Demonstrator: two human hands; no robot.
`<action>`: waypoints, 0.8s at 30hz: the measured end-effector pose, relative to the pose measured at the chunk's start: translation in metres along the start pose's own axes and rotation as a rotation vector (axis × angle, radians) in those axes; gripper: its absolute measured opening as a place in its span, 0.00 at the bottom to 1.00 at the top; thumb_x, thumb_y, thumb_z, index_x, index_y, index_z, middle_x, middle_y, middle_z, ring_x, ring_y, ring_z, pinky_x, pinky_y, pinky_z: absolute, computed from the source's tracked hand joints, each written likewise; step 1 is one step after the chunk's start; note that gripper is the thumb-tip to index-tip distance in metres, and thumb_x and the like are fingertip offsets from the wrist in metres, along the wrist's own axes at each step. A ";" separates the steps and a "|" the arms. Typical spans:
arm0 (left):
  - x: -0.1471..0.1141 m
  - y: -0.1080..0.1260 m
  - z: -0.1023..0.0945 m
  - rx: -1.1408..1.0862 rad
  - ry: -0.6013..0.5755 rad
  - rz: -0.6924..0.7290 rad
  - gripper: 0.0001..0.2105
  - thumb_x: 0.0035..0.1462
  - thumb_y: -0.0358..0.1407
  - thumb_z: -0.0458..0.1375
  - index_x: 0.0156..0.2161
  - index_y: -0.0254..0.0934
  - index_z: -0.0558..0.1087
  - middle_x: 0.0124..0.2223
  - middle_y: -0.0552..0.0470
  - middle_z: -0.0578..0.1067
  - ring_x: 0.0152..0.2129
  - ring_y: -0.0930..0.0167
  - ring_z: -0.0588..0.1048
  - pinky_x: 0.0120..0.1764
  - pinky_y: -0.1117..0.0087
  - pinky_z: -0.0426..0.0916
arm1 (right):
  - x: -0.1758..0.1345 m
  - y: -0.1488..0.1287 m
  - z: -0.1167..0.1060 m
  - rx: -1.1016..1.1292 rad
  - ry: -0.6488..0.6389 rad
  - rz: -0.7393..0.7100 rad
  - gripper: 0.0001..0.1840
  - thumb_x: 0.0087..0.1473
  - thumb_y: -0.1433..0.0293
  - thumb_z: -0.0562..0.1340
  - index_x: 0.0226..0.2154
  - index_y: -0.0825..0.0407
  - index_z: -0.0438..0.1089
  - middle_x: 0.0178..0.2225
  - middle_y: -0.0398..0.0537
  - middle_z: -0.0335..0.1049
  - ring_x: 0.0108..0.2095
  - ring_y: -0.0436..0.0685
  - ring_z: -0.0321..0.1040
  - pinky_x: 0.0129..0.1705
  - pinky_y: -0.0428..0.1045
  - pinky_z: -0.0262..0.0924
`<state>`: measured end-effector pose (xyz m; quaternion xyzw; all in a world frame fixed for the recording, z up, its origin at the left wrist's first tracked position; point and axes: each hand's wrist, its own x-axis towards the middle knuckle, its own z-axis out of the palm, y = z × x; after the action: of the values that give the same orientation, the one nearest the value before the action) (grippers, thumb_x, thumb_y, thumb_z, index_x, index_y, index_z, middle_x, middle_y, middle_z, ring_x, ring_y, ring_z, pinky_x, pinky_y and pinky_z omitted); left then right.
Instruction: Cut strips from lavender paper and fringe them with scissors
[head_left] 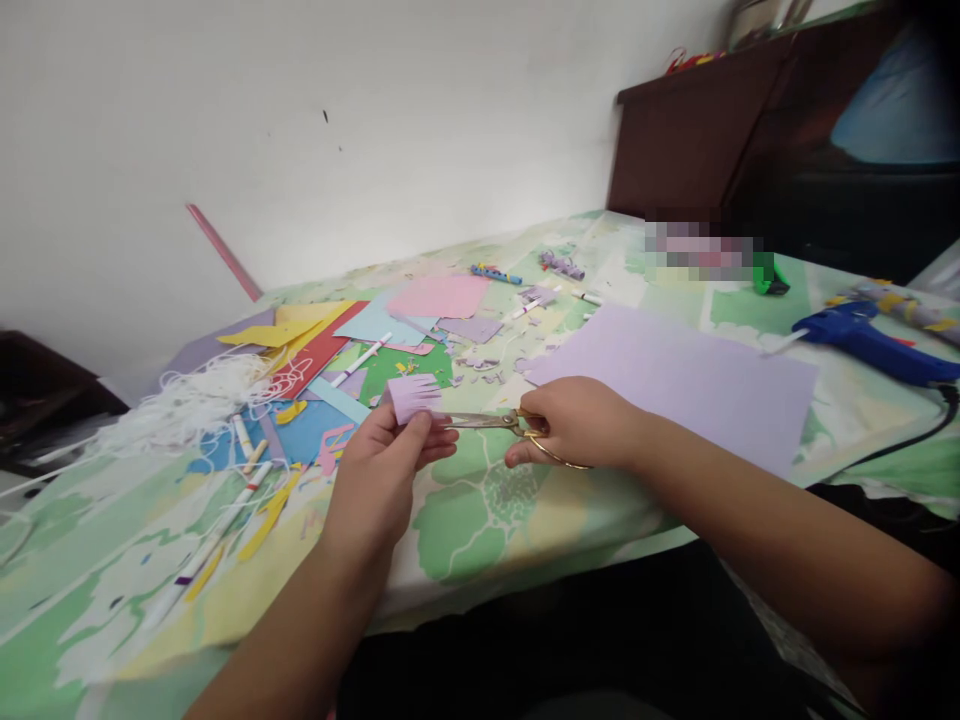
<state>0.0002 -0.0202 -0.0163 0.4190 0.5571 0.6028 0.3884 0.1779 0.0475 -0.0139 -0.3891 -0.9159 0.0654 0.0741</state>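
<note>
Between the thumb and fingers of my left hand [386, 450] is a strip of purple paper [412, 398], its right edge cut into a fringe. My right hand [581, 425] is closed on a pair of scissors [487, 421] with gold-coloured handles. The blades point left and reach the lower part of the fringe, close to my left thumb. Whether the blades are apart is too small to tell. A large purple sheet [690, 385] lies on the table just beyond my right hand.
A blue glue gun [870, 340] with a black cord lies at the right. Tangled white string [187, 400], coloured paper sheets [439, 297], markers [362, 360] and small purple scraps [480, 365] spread over the patterned tablecloth [480, 510]. A white wall [375, 130] stands behind.
</note>
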 end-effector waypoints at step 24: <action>-0.008 0.005 0.001 0.325 -0.771 0.017 0.04 0.40 0.26 0.50 0.21 0.35 0.66 0.23 0.56 0.65 0.21 0.76 0.64 0.25 0.75 0.58 | -0.003 -0.006 0.001 0.898 0.043 -0.285 0.17 0.36 0.62 0.61 0.29 0.53 0.59 0.39 0.47 0.61 0.38 0.52 0.59 0.40 0.49 0.52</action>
<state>0.0039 -0.0278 -0.0117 0.6743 0.4552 0.3090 0.4925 0.1753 0.0413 -0.0144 -0.1903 -0.8395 0.4361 0.2623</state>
